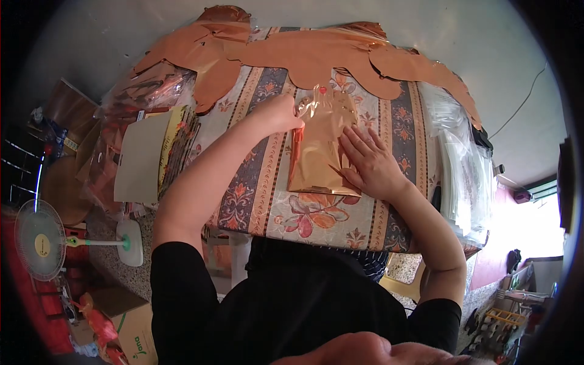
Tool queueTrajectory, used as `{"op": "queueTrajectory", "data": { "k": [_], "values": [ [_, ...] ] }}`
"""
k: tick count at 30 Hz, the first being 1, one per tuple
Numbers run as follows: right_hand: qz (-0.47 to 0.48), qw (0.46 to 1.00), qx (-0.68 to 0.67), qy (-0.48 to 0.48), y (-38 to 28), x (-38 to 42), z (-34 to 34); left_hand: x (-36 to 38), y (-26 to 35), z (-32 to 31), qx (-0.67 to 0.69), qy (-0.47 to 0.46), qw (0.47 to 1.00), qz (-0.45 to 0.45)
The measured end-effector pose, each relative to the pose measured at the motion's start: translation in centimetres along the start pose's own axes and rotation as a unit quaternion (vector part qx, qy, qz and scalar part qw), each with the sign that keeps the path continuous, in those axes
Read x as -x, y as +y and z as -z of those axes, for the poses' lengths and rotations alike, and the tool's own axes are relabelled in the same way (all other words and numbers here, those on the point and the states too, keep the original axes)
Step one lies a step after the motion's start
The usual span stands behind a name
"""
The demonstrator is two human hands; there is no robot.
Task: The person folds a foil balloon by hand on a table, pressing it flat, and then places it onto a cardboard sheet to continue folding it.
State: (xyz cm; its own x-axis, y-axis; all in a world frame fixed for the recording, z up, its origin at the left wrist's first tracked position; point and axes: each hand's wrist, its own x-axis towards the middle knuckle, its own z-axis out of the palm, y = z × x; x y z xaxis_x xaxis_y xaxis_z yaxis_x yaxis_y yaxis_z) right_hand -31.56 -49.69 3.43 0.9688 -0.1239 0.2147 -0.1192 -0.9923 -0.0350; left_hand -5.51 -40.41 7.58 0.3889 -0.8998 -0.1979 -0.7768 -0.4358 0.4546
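Observation:
A shiny gold foil packet (317, 152) lies on the patterned tablecloth (267, 213) in front of me. My left hand (281, 114) is closed at the packet's upper left edge, by a strip of orange-red foil; what its fingertips pinch is hidden. Flat on the right side of the packet rests my right hand (372, 159), fingers stretched out and slightly apart. Beyond the hands, copper-coloured foil pieces (298, 55) spread along the far side of the table.
At the left of the table stands a stack of cards (143, 155) beside clear plastic wrapping. Clear plastic bags (456, 176) are piled at the right edge. A fan (41, 243) stands on the floor at the left, near a cardboard box (135, 331).

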Motion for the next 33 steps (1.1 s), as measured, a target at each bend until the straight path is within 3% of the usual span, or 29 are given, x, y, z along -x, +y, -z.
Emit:
{"op": "queueTrajectory", "data": {
  "k": [3,8,14,17,19,22,25,26,27,28,30,32,33],
  "values": [
    [-0.001,1.0,0.002,0.001,0.0,0.1,0.2,-1.8,-0.2,-0.2,-0.041,-0.034,0.998,-0.023],
    [-0.006,1.0,0.002,0.006,-0.1,0.1,0.2,-1.6,-0.3,0.4,0.052,-0.098,0.994,0.016],
    [0.008,1.0,-0.012,0.027,0.2,0.1,-0.2,-0.3,-0.8,-0.8,0.111,0.015,0.99,-0.087],
    [0.004,1.0,-0.017,0.021,0.4,0.2,-0.4,0.4,-0.6,-0.5,0.127,-0.006,0.991,-0.044],
    [0.001,0.999,-0.026,0.024,0.5,0.3,-0.3,0.4,-1.2,-0.3,0.324,-0.106,0.94,0.011],
    [-0.003,0.992,-0.119,0.048,0.9,0.3,-0.2,0.3,-1.7,-0.5,0.389,-0.143,0.908,0.06],
    [-0.015,0.974,-0.211,0.081,1.6,0.3,-0.1,0.6,-1.9,-1.0,0.389,-0.132,0.91,0.061],
    [-0.121,0.922,-0.356,0.089,1.7,0.5,0.2,0.8,-1.9,-1.2,0.389,-0.134,0.909,0.06],
    [-0.223,0.838,-0.489,0.095,2.0,0.6,0.4,1.2,-1.8,-1.3,0.385,-0.109,0.915,0.061],
    [-0.225,0.838,-0.488,0.095,2.4,0.6,0.1,1.4,-1.7,-1.4,0.379,-0.085,0.919,0.061],
    [-0.274,0.838,-0.428,0.197,3.6,0.4,-0.6,1.5,-2.0,-1.6,0.378,-0.086,0.921,0.039],
    [-0.285,0.83,-0.449,0.171,3.6,-0.4,1.4,1.8,-2.2,-1.9,0.376,-0.09,0.922,0.019],
    [-0.33,0.805,-0.483,0.104,3.6,-0.9,2.4,2.0,-2.1,-1.8,0.377,-0.088,0.922,-0.009]
  ]
}}
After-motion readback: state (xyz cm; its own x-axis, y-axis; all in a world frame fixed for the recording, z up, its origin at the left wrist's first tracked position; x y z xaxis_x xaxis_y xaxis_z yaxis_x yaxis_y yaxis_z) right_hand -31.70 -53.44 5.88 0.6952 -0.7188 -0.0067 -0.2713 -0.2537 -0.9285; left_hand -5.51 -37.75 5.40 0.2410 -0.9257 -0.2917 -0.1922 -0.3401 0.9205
